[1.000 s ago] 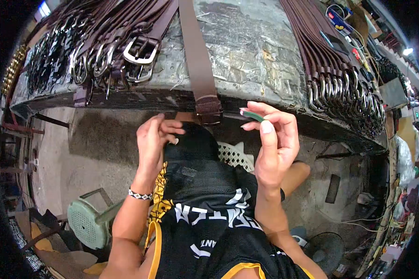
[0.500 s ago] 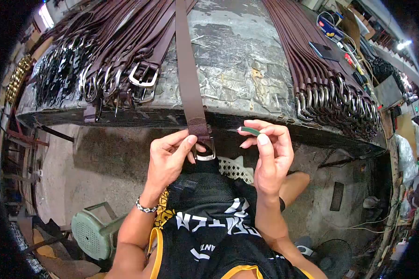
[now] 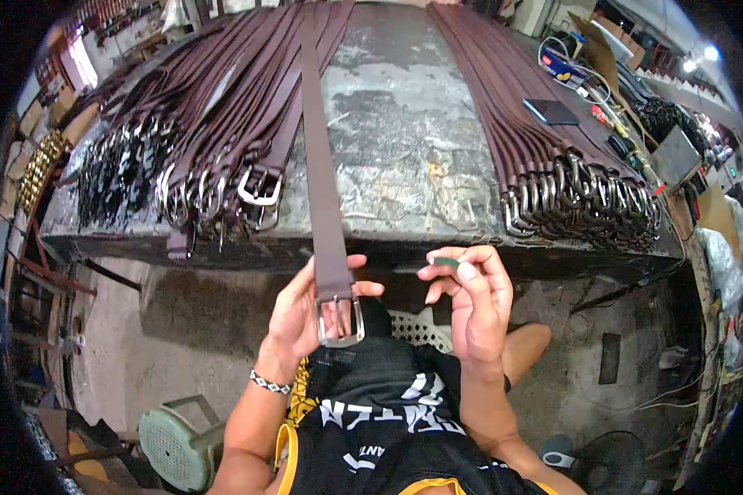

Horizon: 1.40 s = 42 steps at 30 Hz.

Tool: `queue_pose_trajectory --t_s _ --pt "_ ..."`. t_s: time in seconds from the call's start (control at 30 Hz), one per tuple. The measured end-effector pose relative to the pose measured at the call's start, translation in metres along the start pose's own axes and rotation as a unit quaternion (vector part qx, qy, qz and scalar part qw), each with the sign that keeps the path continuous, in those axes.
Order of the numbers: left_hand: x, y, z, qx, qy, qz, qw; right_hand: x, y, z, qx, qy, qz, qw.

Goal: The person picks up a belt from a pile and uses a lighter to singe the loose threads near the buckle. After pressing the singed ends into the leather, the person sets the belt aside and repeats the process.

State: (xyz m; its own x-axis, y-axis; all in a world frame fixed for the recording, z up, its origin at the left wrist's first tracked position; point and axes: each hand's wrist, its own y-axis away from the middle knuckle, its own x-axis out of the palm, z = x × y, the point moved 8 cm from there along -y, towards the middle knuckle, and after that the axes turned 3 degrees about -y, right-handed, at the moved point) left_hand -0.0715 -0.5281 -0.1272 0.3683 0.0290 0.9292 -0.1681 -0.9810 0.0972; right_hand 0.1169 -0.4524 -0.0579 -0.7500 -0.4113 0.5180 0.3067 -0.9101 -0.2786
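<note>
A long brown belt (image 3: 325, 181) runs down the worktable and over its front edge, with a silver buckle (image 3: 341, 323) at its near end. Under the belt end, just above the buckle, my left hand (image 3: 295, 309) supports the strap, its fingers spread and partly hidden behind it. Right of the belt, my right hand (image 3: 480, 305) pinches a small dark green strip (image 3: 446, 262) between thumb and index finger. The strip does not touch the belt.
Many brown belts with buckles lie on the worktable (image 3: 396, 124), a bunch (image 3: 223, 124) at left and another (image 3: 504, 115) at right. A dark flat object (image 3: 551, 111) rests on the right bunch. A green stool (image 3: 173, 445) stands at lower left.
The belt end has turned so the buckle now shows fully below my left hand's fingers. My left hand has opened from its pinch to lie under the strap. The camera view has shifted slightly.
</note>
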Motion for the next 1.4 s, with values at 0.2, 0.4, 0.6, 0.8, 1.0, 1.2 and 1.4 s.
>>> queue_pose_trajectory --t_s 0.2,0.4,0.6,0.8,1.0,1.2,1.4 --pt "0.029 -0.013 -0.009 0.077 -0.005 0.077 0.994 -0.008 0.0 0.005 0.016 -0.05 -0.01 0.999" --pt "0.039 -0.01 -0.013 0.082 0.013 0.041 0.996 -0.011 0.002 0.005 0.032 -0.071 -0.013 0.997" --pt "0.041 -0.013 -0.018 0.159 -0.125 -0.036 0.979 -0.015 0.0 0.006 0.029 -0.074 -0.02 0.997" --pt "0.028 0.008 -0.017 0.173 -0.339 -0.203 0.902 -0.017 0.002 0.002 0.031 -0.077 -0.019 0.996" --pt "0.08 0.034 -0.011 0.313 -0.448 -0.19 0.816 -0.011 0.004 -0.006 0.061 -0.125 -0.016 0.99" --pt "0.08 0.011 0.007 0.211 -0.404 -0.129 0.881 0.007 0.01 -0.012 0.156 -0.236 0.053 0.958" --pt "0.101 -0.036 -0.03 0.179 -0.494 -0.121 0.842 0.012 0.017 -0.025 0.206 -0.253 0.102 0.94"
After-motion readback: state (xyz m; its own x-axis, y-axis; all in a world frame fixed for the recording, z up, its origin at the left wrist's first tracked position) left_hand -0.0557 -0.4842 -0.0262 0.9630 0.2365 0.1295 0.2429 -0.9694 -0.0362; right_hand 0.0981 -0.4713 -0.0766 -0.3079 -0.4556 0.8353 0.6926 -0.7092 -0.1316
